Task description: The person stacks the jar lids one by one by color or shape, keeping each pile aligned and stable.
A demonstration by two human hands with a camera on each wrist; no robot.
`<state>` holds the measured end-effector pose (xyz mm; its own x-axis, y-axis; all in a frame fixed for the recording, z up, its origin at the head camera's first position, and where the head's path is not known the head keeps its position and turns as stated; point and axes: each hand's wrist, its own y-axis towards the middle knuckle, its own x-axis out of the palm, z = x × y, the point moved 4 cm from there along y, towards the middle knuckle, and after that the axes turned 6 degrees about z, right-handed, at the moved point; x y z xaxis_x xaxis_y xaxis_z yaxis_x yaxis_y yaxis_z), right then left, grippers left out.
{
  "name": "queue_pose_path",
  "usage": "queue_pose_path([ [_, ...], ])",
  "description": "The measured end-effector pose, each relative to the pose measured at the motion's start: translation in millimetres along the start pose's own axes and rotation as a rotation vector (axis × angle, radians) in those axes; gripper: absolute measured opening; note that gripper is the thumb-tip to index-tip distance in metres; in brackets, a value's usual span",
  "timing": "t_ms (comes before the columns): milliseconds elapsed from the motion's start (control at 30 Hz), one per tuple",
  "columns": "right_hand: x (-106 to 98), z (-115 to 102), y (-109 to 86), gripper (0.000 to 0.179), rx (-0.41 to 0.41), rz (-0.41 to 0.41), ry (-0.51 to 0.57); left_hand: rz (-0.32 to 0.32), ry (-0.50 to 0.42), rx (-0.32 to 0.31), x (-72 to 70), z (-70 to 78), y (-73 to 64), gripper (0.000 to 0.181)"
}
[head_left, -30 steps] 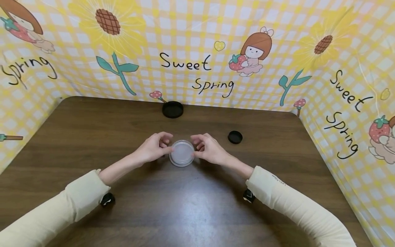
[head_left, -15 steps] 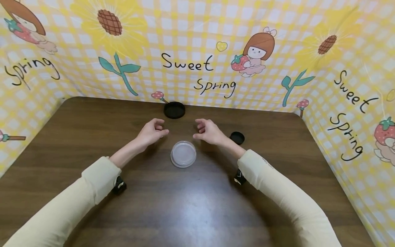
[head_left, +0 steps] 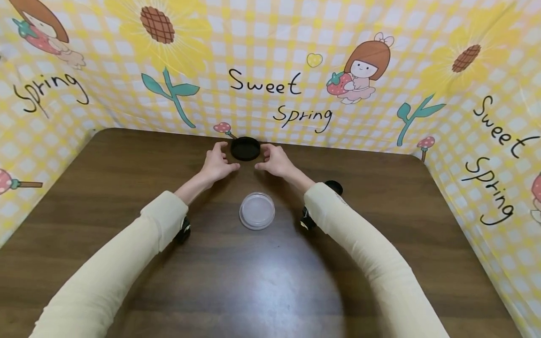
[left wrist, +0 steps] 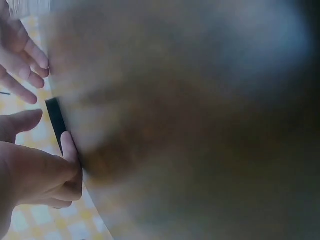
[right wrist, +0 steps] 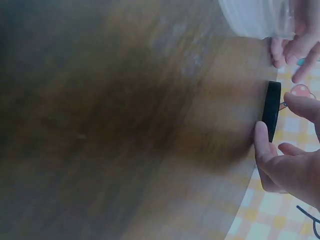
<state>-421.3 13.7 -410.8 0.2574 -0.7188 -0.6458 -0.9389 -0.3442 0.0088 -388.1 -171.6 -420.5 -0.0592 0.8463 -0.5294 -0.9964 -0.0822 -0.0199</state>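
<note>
A round black lid point(head_left: 245, 149), shallow and rimmed, lies flat at the back of the table against the cloth backdrop. My left hand point(head_left: 217, 164) is at its left side, thumb held apart from the fingers. Mirroring it on the right is my right hand point(head_left: 275, 160), its fingers slightly bent. In the wrist views a fingertip of each hand is right at the edge of the lid point(left wrist: 56, 117), while the thumbs stand off from it. Closer to me sits a clear round plastic jar point(head_left: 257, 211), upright, touched by neither hand.
A smaller black lid point(head_left: 334, 187) shows partly behind my right sleeve. The brown wooden table point(head_left: 253, 291) is enclosed at the back and sides by a yellow checked cloth point(head_left: 262, 42). Dark wrist cameras hang under both cuffs.
Both hands have left the clear jar and moved away from me to the larger black lid at the back. The jar and lids have stayed in place on the table.
</note>
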Motion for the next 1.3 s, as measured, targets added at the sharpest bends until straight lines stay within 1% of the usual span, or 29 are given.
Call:
queue_pose_path([
  [100,1.2,-0.2,9.2,0.070,0.006,0.028,-0.025,-0.003,0.033,0.013,-0.3,1.1,8.6,0.080],
  [200,1.0,-1.7,17.6,0.071,0.012,0.041,-0.040,-0.020,0.055,0.016,-2.4,3.8,16.2,0.080],
  [367,2.5,-6.0,29.3,0.071,0.021,0.011,-0.054,-0.061,0.090,-0.009,-5.8,8.4,25.6,0.079],
  [533,5.5,-7.7,37.2,0.074,0.030,-0.014,-0.088,-0.080,0.140,-0.032,-4.5,10.1,33.8,0.078],
  [600,5.7,-7.5,39.0,0.072,0.027,-0.015,-0.106,-0.088,0.155,-0.022,-2.5,12.3,37.0,0.078],
  [700,4.7,-8.5,41.4,0.067,-0.003,-0.014,-0.147,-0.103,0.176,0.011,0.9,16.2,41.2,0.077],
  [800,3.8,-8.9,42.8,0.063,-0.029,-0.013,-0.168,-0.115,0.195,0.042,3.4,19.1,43.9,0.076],
  [867,3.8,-8.8,43.4,0.064,-0.035,-0.015,-0.171,-0.122,0.200,0.045,4.5,19.9,44.8,0.075],
  [1100,4.8,-7.1,43.9,0.069,-0.012,-0.023,-0.139,-0.127,0.205,0.027,4.7,19.3,45.2,0.072],
  [1300,5.8,-2.6,41.1,0.069,0.009,-0.028,-0.115,-0.138,0.180,0.014,5.4,16.2,42.3,0.070],
])
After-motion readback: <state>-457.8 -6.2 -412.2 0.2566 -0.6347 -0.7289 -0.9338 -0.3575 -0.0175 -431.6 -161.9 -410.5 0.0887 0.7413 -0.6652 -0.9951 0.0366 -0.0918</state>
